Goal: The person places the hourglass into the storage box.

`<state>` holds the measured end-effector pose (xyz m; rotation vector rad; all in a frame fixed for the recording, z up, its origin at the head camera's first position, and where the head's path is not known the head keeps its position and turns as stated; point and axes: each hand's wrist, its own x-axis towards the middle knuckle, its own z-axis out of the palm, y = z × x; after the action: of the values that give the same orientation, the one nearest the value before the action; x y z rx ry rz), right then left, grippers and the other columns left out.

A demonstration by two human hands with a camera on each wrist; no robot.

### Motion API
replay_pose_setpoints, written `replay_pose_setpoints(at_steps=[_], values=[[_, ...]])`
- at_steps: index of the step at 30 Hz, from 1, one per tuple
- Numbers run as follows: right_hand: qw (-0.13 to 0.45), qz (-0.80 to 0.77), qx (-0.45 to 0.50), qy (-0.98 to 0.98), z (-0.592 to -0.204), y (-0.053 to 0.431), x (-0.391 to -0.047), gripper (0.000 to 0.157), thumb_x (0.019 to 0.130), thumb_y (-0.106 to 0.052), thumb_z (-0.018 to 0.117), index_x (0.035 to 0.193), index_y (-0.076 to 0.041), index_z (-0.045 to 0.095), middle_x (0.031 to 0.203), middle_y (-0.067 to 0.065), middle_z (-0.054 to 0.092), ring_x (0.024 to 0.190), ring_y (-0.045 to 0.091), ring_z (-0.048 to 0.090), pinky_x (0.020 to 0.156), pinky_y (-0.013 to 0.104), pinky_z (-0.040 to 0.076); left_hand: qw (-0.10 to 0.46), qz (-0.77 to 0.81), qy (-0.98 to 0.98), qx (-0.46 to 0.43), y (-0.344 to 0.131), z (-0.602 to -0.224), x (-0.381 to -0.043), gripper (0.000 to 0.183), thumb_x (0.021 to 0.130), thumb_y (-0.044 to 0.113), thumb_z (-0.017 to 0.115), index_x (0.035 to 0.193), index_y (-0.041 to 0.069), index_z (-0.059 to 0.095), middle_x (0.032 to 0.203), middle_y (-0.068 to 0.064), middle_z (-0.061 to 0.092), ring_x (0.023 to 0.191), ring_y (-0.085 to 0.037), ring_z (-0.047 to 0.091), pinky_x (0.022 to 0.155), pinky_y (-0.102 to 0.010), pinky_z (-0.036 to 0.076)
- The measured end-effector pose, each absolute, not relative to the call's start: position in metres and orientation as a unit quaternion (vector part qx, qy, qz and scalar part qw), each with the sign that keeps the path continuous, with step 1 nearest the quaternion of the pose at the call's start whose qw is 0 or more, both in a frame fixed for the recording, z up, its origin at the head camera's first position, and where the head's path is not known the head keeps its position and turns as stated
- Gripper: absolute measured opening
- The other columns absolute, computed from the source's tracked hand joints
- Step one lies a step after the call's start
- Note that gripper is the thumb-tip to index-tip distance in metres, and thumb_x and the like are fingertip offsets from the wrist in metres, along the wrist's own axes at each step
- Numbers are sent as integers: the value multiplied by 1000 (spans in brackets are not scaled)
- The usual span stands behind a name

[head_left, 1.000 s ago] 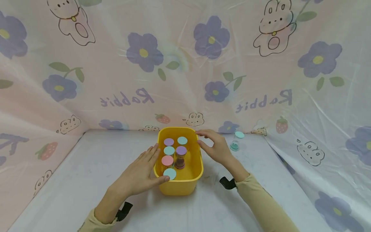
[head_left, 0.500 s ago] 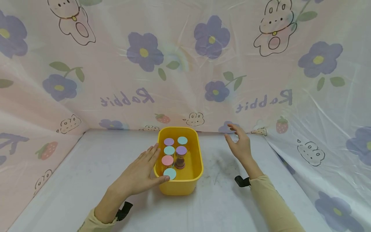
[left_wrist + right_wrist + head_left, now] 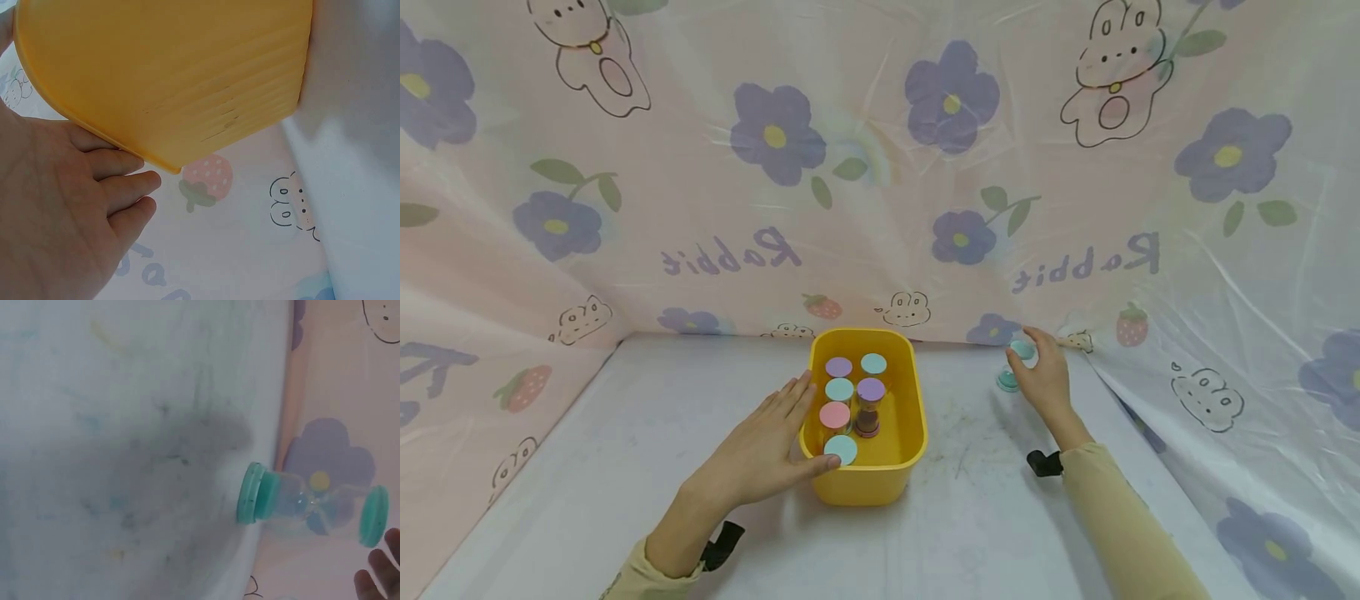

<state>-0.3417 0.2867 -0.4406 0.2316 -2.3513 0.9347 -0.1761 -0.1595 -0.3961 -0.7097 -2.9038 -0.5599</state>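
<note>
My left hand [image 3: 748, 454] lies along the left side of a yellow plastic bin [image 3: 867, 487], fingers straight against the rim and thumb over the near corner. Its palm and fingertips show below the bin wall [image 3: 169, 75] in the left wrist view. Inside the bin stand several sand timers, among them a purple-capped one [image 3: 870, 389] with dark sand and a pink-capped one [image 3: 835, 415]. At the back right, a teal sand timer [image 3: 1007, 381] stands upright on the table. Around its top, my right hand [image 3: 1047, 385] spreads thumb and fingers; in the right wrist view, fingertips are right by the teal cap [image 3: 374, 516].
A white table [image 3: 940, 542] with faint smudges lies beneath everything. Behind it hangs a pink curtain [image 3: 865, 208] printed with flowers and rabbits, close behind the teal timer. The bin's right half shows bare yellow floor [image 3: 901, 425].
My right hand has left the bin's right rim and moved right to the teal sand timer, its fingers now around the timer's top. The left hand and the bin stay put.
</note>
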Motion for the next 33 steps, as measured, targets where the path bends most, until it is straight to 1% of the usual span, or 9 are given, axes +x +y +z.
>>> replay_pose_setpoints(at_steps=[3, 6, 10, 17, 20, 25, 33], values=[[266, 341, 57, -900, -443, 290, -344, 59, 99, -23, 71, 145, 6, 51, 149, 29, 49, 137, 50, 45, 112, 65, 38, 53, -185, -953, -236, -159, -396, -176, 112, 92, 81, 50, 163, -2, 25, 173, -15, 13, 158, -37, 18, 127, -56, 21], [248, 338, 35, -907, -443, 292, -346, 62, 99, -28, 71, 146, 6, 49, 148, 30, 48, 131, 49, 47, 107, 64, 42, 50, -183, -954, -233, -159, -397, -176, 113, 91, 82, 50, 163, -1, 25, 174, -14, 12, 159, -36, 17, 127, -55, 21], [236, 344, 18, -909, -444, 293, -350, 62, 98, -28, 72, 144, 6, 51, 144, 29, 49, 125, 48, 50, 103, 62, 44, 46, -183, -955, -230, -159, -396, -176, 114, 90, 84, 49, 164, 1, 24, 174, -12, 11, 159, -34, 16, 128, -53, 20], [204, 341, -4, -918, -448, 295, -354, 61, 100, -29, 69, 144, 8, 49, 138, 31, 50, 122, 46, 50, 104, 61, 43, 47, -183, -954, -233, -160, -397, -177, 114, 90, 84, 48, 164, 1, 23, 174, -11, 10, 159, -34, 16, 128, -53, 19], [200, 342, -1, -918, -449, 296, -355, 60, 101, -27, 67, 143, 10, 49, 136, 32, 50, 119, 46, 52, 101, 60, 45, 49, -184, -954, -234, -160, -397, -177, 113, 91, 83, 49, 164, 1, 23, 174, -12, 10, 159, -34, 16, 128, -53, 19], [204, 350, 13, -914, -450, 297, -356, 57, 102, -23, 66, 143, 12, 49, 135, 33, 49, 113, 45, 56, 96, 57, 52, 49, -182, -954, -232, -160, -397, -176, 113, 91, 84, 48, 164, 1, 23, 174, -11, 10, 160, -33, 15, 128, -53, 19], [216, 366, 25, -905, -451, 294, -351, 54, 101, -20, 68, 140, 13, 51, 133, 33, 51, 111, 45, 59, 95, 55, 56, 46, -182, -954, -235, -160, -397, -177, 112, 92, 83, 46, 163, -1, 24, 174, -13, 11, 159, -35, 15, 128, -54, 20]])
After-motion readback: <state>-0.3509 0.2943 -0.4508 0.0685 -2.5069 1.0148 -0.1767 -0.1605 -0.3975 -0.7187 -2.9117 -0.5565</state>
